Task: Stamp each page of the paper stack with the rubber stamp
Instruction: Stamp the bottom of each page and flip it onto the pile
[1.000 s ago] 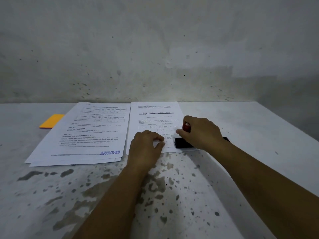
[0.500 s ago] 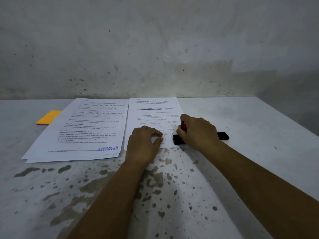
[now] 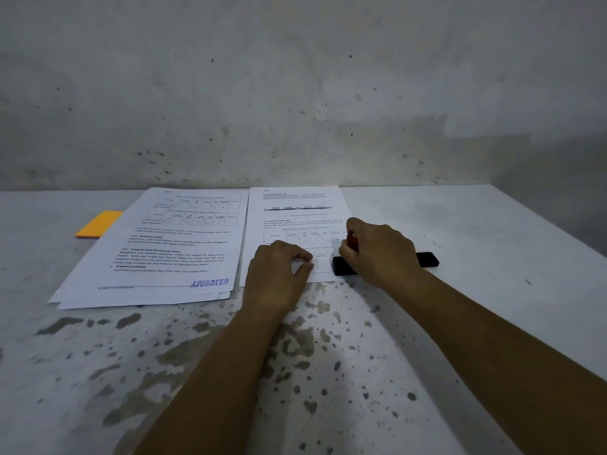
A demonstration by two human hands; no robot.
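Two hands work: the right hand grips the red stamp on the page; the left hand, fingers curled, presses the paper.

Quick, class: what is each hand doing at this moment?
Left hand: fingers curled, fingertips pressing the right-hand page flat.
Right hand: gripping the stamp's red handle, black stamp base down at the page's corner.

I see white pages printed with black text and tables, one stamped "APPROVED" in blue. Orange pad; black ink pad; red stamp handle. Grey table, dark-speckled.
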